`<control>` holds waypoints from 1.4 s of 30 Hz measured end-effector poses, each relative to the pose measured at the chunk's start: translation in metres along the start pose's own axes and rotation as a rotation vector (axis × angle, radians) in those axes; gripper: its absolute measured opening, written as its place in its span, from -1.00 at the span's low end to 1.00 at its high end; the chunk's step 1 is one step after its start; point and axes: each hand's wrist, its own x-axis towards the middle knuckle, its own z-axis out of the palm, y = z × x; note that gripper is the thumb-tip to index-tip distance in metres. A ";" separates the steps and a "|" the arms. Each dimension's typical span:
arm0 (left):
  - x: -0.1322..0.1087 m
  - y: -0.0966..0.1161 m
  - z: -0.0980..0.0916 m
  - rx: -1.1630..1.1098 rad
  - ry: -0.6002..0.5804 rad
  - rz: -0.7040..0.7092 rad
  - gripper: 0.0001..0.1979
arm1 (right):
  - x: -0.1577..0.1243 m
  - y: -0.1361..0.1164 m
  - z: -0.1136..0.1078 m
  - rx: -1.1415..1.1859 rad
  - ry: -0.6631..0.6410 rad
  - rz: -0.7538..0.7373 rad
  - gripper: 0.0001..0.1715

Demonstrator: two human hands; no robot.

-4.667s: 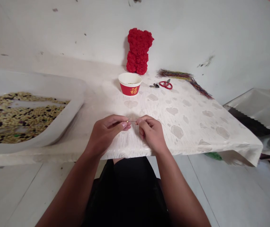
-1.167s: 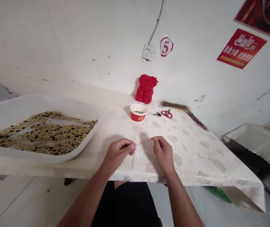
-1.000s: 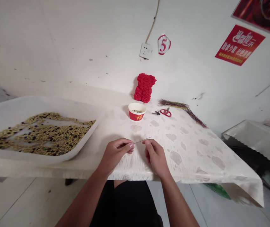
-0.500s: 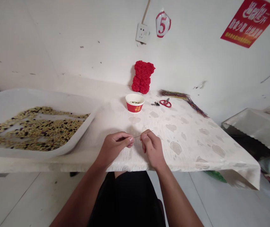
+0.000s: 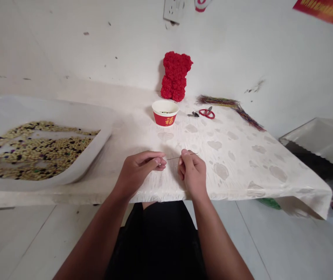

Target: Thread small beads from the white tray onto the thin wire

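Observation:
A thin dark wire [image 5: 174, 158] runs between my two hands, just above the table's front part. My right hand [image 5: 194, 173] pinches it between thumb and forefinger, and its far end sticks out past the fingers to the right. The fingertips of my left hand [image 5: 138, 171] are pressed together at the wire's left end. A small pale spot shows by the left thumb; whether it is a bead or a nail I cannot tell. Beyond the hands stands a red and white paper bowl [image 5: 159, 118] with small beads in the bottom.
A white tray [image 5: 88, 161] of pale and dark beads fills the left side. Behind the bowl a red rose bear [image 5: 175, 76] leans near the wall. Red-handled scissors [image 5: 207, 113], a small dark metal item [image 5: 194, 114] and a bundle of coloured wires [image 5: 220, 102] lie right of it.
My hands have moved slightly apart, and more of the wire shows between them. The view has tipped down, so the wall signs sit higher.

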 end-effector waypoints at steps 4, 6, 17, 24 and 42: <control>0.000 0.003 0.003 -0.029 0.029 0.004 -0.85 | 0.001 0.001 -0.002 0.003 -0.090 0.003 -0.51; 0.000 0.003 0.003 -0.033 0.028 -0.004 -0.86 | 0.000 0.000 -0.003 -0.007 -0.122 0.002 -0.53; 0.000 0.002 0.002 -0.041 0.024 0.007 -0.83 | 0.001 0.000 -0.004 -0.048 -0.123 0.019 -0.62; -0.001 0.003 0.003 0.008 0.049 0.020 -0.82 | 0.001 0.000 -0.005 0.007 -0.099 -0.001 -0.65; 0.000 0.003 0.003 -0.022 0.060 0.015 -0.83 | 0.000 -0.002 -0.006 -0.056 -0.107 -0.016 -0.67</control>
